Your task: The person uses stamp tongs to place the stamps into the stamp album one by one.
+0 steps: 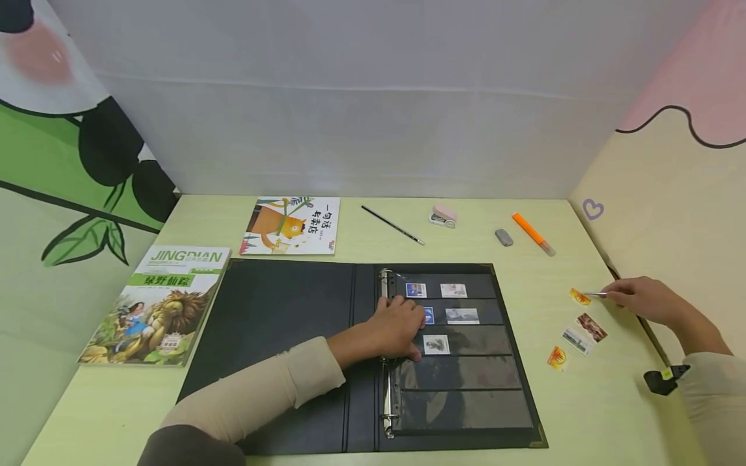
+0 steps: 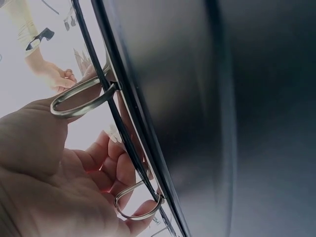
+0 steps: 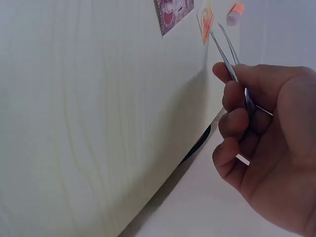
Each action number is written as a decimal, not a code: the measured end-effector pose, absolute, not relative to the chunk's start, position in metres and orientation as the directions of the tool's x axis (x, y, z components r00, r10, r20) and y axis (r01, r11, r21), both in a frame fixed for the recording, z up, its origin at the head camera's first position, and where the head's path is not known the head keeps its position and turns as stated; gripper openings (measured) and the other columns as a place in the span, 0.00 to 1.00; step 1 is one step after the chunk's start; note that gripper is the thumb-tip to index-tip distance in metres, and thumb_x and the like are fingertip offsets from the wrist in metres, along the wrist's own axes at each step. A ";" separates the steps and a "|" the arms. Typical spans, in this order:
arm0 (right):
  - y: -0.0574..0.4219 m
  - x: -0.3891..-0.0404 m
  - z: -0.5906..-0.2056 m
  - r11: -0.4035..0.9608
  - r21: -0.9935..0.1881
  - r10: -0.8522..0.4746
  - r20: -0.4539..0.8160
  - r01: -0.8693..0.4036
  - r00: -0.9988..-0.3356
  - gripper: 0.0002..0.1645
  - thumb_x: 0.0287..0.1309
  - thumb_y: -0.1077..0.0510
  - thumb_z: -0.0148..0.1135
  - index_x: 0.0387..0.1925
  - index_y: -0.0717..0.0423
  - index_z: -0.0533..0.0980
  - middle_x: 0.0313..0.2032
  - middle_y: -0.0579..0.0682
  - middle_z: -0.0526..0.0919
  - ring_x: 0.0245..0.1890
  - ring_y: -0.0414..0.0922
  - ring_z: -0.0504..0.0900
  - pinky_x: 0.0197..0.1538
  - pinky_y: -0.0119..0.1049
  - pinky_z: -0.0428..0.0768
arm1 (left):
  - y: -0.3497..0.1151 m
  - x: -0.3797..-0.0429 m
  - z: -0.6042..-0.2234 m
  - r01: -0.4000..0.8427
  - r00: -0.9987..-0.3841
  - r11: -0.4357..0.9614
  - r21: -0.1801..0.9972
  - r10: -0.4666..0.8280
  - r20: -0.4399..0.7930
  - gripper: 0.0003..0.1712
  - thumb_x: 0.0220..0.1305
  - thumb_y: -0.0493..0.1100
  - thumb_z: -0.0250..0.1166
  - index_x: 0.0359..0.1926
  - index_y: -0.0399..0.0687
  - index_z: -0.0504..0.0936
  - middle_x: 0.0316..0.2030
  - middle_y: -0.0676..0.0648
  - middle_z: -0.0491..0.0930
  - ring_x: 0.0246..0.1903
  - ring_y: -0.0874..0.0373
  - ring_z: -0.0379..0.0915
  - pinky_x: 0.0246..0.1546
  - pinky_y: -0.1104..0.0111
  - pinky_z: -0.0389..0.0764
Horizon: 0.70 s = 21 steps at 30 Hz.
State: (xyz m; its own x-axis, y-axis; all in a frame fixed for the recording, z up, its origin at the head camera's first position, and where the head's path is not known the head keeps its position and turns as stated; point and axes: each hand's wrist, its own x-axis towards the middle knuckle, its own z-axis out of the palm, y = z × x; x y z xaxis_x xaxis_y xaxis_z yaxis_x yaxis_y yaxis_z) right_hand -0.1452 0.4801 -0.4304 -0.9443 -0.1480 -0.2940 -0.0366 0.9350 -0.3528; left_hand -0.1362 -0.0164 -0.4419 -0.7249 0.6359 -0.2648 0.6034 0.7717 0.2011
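Note:
In the head view my left hand rests on an open black stamp album, over the ring side of its pocket page. Several stamps sit in the upper pockets, among them a grey stamp by the thumb; the fingers partly cover a blue stamp. My right hand pinches metal tweezers between thumb and fingers. Their tips stand slightly apart, right at an orange-and-yellow stamp on the table. Nearer lie a brown-red stamp, a grey-green stamp and another orange stamp.
Behind the album lie a picture book, a pencil, a pink stapler, a grey eraser and an orange marker. A storybook lies left of the album. The right wall stands close beside my right hand.

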 end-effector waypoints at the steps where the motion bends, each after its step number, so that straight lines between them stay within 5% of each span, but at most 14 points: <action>1: 0.479 -0.146 -0.431 0.931 -0.363 -0.150 -0.301 -0.032 -0.942 0.21 0.70 0.51 0.49 0.49 0.63 0.78 0.33 0.49 0.78 0.28 0.35 0.69 0.30 0.32 0.68 | -0.017 -0.136 -0.442 0.602 -0.725 0.772 0.202 0.635 -0.265 0.27 0.46 0.64 0.73 0.41 0.60 0.71 0.44 0.56 0.73 0.46 0.57 0.62 0.53 0.54 0.62; 21: 0.475 -0.144 -0.414 0.915 -0.398 -0.187 -0.283 -0.062 -0.941 0.17 0.70 0.51 0.50 0.45 0.58 0.79 0.36 0.50 0.79 0.29 0.34 0.70 0.31 0.31 0.70 | -0.017 -0.135 -0.437 0.602 -0.724 0.775 0.192 0.631 -0.279 0.27 0.46 0.65 0.72 0.42 0.61 0.71 0.47 0.55 0.74 0.47 0.57 0.63 0.53 0.55 0.63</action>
State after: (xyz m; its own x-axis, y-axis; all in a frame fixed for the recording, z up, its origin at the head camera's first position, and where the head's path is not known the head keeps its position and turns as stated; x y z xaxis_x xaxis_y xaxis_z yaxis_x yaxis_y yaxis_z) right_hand -0.1436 0.4755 -0.4139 -0.9407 -0.1865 -0.2833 -0.0615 0.9152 -0.3983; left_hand -0.1350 -0.0168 -0.4367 -0.7236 0.6314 -0.2787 0.6022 0.7749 0.1921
